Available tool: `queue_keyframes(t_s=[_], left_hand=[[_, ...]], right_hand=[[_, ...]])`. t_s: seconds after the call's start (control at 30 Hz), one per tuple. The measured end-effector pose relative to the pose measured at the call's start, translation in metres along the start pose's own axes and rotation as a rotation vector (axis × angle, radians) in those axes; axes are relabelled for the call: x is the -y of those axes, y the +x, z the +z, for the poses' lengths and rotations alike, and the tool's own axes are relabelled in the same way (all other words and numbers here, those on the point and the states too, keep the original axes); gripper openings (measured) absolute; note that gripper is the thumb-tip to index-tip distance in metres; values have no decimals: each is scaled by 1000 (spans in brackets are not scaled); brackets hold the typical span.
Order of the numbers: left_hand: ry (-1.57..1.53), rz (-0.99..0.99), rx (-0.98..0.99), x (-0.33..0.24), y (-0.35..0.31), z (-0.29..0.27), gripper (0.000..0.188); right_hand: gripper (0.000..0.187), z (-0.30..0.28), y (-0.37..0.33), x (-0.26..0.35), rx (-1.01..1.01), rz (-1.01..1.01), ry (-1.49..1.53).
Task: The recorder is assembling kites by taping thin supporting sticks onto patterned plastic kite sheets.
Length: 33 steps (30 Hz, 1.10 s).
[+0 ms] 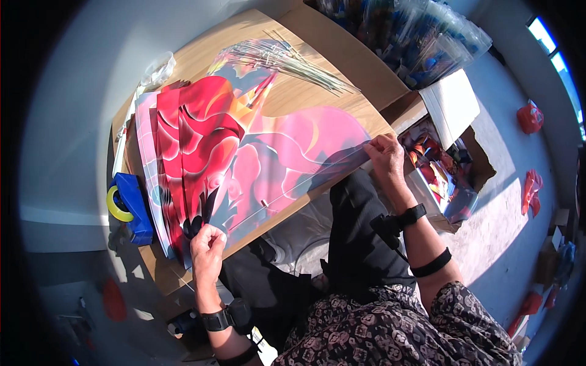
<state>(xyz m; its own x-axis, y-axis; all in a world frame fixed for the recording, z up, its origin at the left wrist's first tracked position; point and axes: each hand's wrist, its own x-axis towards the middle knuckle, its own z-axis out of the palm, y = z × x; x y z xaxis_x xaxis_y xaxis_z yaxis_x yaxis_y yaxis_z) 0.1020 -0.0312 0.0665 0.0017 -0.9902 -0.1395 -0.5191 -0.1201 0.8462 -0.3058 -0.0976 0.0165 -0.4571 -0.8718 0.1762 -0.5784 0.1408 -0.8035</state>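
A thin pink and red printed fabric sheet [299,137] lies spread over the wooden table, its lower edge running between my hands. My right hand [386,157] pinches the sheet's right corner, fingers closed. At the near left, the closed fingers of my left hand [209,249] grip the sheet's lower edge; the fingertips' exact hold is partly hidden. A thin straight line, maybe a rod, runs along that edge. Left of it, more printed sheets [177,146] lie layered in folds. A loose bundle of thin sticks [287,60] rests on the far side.
A blue tape dispenser [133,208] with a yellow roll stands at the table's left edge. On the right, an open carton [470,204] holds colourful pieces. Plastic-wrapped bundles [421,36] fill a box behind. Red plastic bags [531,192] lie on the floor.
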Motion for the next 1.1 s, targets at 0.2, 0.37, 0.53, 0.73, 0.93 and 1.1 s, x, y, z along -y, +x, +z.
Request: queue_keyframes(t_s=[0.2,0.37,0.53,0.73,0.93,1.1], left_hand=[[-135,-90,9,-3,6,0,4],[-202,-183,36,-2,5,-9,6],[-88,-168,85,-4,18,-7,20],[-76,-141,24,8,22,0,16],[-47,-159,-8,8,13,-5,14],[-41,-184,12,5,18,2,14]], right_hand=[[18,1,0,4,-25,26,-40],[20,9,0,1,12,73,-12],[22,0,11,-12,38,79,46],[21,0,10,-13,26,73,66],[19,9,4,-3,6,42,19],[18,5,3,-2,-29,44,-20]])
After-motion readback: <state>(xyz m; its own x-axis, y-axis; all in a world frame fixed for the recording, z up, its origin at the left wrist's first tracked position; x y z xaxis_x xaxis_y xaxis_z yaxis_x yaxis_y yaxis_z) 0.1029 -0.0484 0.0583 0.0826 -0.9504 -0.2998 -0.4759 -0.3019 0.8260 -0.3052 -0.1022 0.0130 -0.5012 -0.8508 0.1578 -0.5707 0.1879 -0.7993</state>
